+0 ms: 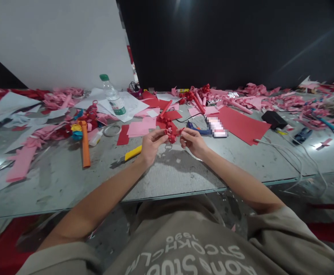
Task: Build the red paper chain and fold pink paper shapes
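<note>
The red cluster (171, 135) looks papery, the red sheet (239, 124) matt paper, the bottle (114, 98) glossy plastic.

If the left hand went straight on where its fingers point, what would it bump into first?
First, the crinkled red piece, which the left hand is touching. Past that, it would probably meet the right hand, though depth is hard to judge here.

- A piece (171, 136) is sitting mid-dial, between left hand (153, 146) and right hand (194, 143).
- A cutter (133, 152) is lying on the table (167, 177) at eight o'clock.
- A bottle (115, 101) is standing at ten, on paper (136, 106).
- A phone (217, 128) is lying at three.
</note>
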`<state>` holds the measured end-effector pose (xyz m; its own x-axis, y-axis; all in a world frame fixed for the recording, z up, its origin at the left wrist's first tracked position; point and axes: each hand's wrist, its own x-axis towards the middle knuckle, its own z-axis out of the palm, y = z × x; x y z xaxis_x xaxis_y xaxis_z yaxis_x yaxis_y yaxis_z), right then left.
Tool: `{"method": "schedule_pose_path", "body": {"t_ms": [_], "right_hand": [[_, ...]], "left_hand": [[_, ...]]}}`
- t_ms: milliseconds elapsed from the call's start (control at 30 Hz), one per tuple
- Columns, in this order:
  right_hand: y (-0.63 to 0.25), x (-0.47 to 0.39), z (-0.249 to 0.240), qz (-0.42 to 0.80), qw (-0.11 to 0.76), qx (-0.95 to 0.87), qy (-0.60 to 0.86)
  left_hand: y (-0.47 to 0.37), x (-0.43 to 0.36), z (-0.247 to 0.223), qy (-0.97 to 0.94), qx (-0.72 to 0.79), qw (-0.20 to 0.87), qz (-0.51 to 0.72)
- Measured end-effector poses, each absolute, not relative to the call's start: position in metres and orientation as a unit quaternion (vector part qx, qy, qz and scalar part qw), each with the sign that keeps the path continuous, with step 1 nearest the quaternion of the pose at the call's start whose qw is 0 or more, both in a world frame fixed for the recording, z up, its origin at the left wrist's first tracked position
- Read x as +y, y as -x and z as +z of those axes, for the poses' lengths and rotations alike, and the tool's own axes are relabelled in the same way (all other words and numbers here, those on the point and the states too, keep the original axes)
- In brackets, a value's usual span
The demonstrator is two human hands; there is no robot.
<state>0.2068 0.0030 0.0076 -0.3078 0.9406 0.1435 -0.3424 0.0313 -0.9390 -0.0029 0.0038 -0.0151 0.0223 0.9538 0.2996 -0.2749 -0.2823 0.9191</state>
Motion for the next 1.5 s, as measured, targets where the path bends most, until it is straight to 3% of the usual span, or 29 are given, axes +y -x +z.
{"method": "schedule_pose_path", "body": {"t_ms": [433, 1033, 1500], "right_hand": [[-0.200, 0.001, 0.007, 0.612, 0.517, -0.512, 0.309], [-0.196, -0.002, 0.004, 0.422, 0.587, -0.603, 0.337], [-0.194, -0.005, -0.004, 0.345, 0.577, -0.648, 0.358]], "left_hand": [[0.000, -0.002, -0.015, -0.588, 0.333, 0.480, 0.559], [-0.004, -0.005, -0.012, -0.574, 0.369, 0.409, 0.605], [-0.007, -0.010, -0.009, -0.605, 0.377, 0.383, 0.587]]}}
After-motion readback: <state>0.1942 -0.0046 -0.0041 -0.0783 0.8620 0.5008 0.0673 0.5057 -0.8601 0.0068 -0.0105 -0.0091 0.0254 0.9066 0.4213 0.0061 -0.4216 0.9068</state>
